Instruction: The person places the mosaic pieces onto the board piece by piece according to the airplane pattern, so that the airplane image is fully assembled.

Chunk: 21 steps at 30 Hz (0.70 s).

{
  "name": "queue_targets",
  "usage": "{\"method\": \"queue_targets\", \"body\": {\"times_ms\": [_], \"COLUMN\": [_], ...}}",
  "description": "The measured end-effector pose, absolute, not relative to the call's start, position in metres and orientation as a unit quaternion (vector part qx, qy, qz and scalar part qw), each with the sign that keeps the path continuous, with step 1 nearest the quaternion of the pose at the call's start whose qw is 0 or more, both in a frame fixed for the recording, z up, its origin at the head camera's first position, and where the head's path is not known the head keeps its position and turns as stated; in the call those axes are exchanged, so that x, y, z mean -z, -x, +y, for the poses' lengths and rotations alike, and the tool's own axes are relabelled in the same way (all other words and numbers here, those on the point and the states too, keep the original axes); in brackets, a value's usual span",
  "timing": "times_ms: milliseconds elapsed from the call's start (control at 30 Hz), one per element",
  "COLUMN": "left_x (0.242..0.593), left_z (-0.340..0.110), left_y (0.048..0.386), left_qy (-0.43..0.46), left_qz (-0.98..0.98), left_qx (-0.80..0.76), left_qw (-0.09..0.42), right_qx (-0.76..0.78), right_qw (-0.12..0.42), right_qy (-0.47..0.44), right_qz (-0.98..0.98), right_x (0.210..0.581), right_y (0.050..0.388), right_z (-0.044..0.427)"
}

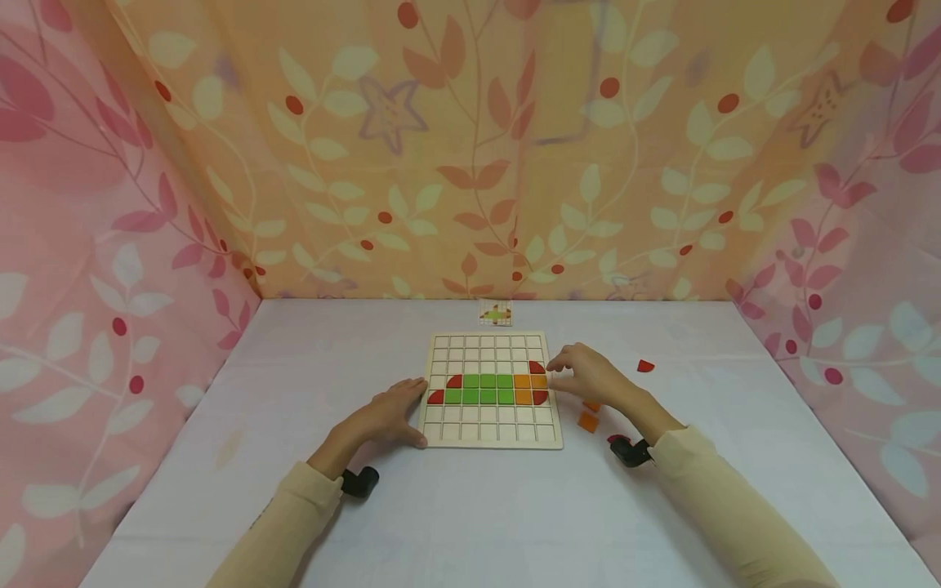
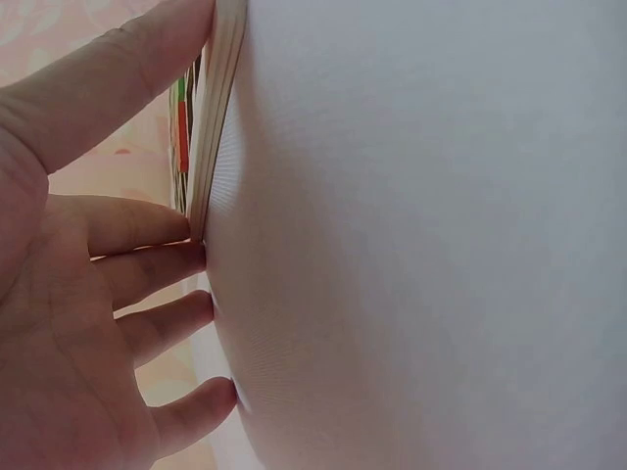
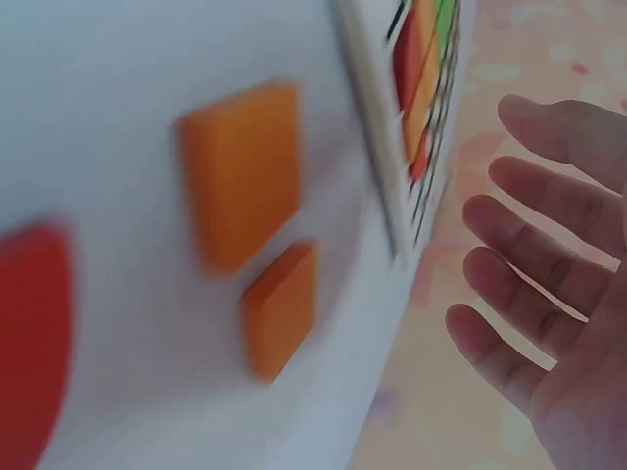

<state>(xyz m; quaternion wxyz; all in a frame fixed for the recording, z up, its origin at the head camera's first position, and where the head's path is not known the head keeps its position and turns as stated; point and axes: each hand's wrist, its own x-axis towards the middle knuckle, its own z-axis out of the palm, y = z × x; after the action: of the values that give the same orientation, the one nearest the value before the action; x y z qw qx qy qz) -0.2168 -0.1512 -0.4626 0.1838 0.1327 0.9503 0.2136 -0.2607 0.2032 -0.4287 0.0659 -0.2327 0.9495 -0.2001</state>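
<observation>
A pale wooden grid board lies flat in the middle of the table. On it, green squares make two rows, with orange squares to their right and red quarter-round pieces at both ends. My left hand rests at the board's left edge, thumb and fingers spread and nearly straight. Just off the right edge hovers my right hand; in the right wrist view its relaxed fingers hold nothing. Two loose orange squares lie on the table below that hand.
Behind the board lies a small pattern card. One loose red quarter-round piece sits right of my right hand; another red piece is partly hidden by the black wrist camera. Patterned cloth walls enclose the white table.
</observation>
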Motion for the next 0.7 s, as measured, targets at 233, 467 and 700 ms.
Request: {"method": "queue_targets", "body": {"times_ms": [233,467,700], "left_x": [0.463,0.462,0.462], "left_z": [-0.151,-0.151,-0.151], "left_y": [0.218,0.216,0.217], "left_qy": [-0.132,-0.132,-0.129], "left_qz": [0.951,0.949,0.950], "left_qx": [-0.213,-0.218,-0.216], "left_qw": [0.183,0.184,0.184], "right_qx": [0.206,0.211,0.187], "right_qw": [0.086,0.099,0.084], "right_qy": [0.177,0.161,0.171], "right_qz": [0.958,0.959,0.964], "right_x": [0.440,0.446,0.449], "right_y": [0.261,0.256,0.246], "right_z": [0.225,0.239,0.247]}}
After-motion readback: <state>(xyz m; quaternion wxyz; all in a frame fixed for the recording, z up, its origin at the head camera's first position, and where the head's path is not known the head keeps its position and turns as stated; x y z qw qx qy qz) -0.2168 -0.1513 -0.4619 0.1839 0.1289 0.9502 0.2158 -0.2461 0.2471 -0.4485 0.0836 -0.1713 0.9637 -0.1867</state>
